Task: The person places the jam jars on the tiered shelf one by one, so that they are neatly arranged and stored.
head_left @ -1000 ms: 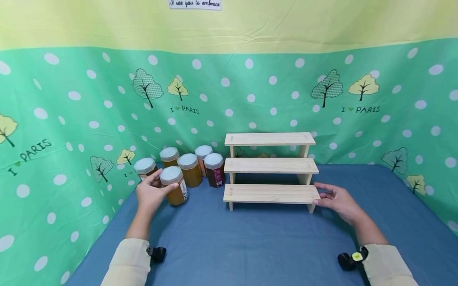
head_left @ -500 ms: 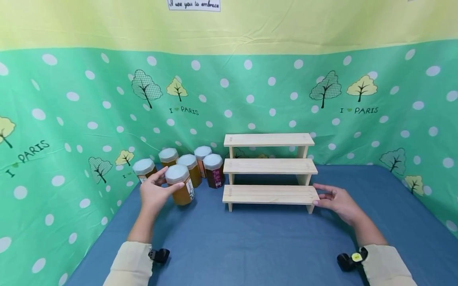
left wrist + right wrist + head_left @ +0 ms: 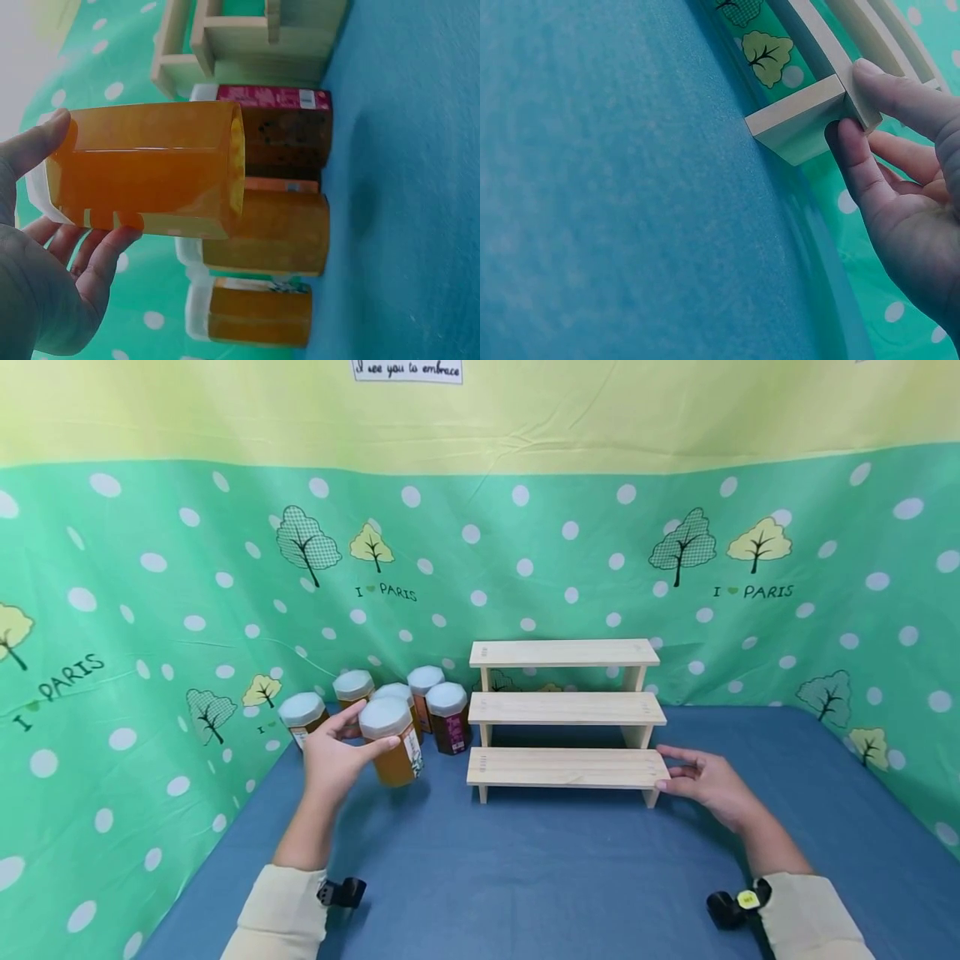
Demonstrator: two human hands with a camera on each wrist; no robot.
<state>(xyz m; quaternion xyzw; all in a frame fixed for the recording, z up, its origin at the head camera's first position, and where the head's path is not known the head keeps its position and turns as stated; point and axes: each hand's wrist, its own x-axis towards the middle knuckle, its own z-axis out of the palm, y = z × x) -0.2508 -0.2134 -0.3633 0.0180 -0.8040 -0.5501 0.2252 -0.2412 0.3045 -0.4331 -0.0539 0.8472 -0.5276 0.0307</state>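
My left hand (image 3: 330,766) holds a jar (image 3: 395,762) with a white lid and amber, honey-like contents, thumb on one side and fingers on the other. In the left wrist view this jar (image 3: 146,171) is off the cloth, its base apart from the table. My right hand (image 3: 711,787) pinches the right end of the lowest board of a three-step wooden rack (image 3: 567,766). The right wrist view shows thumb and fingers on the corner of that board (image 3: 859,97). A dark jar with a purple label (image 3: 450,722) stands just left of the rack.
Several more white-lidded jars stand at the back left, among them an amber jar (image 3: 302,717) at the far left and one with an orange label (image 3: 424,685). Blue cloth (image 3: 525,877) covers the table. A green dotted curtain (image 3: 525,543) hangs close behind.
My left hand has carried the amber jar to the right and slightly up, partly covering the jar behind it. The right hand stays on the rack's board.
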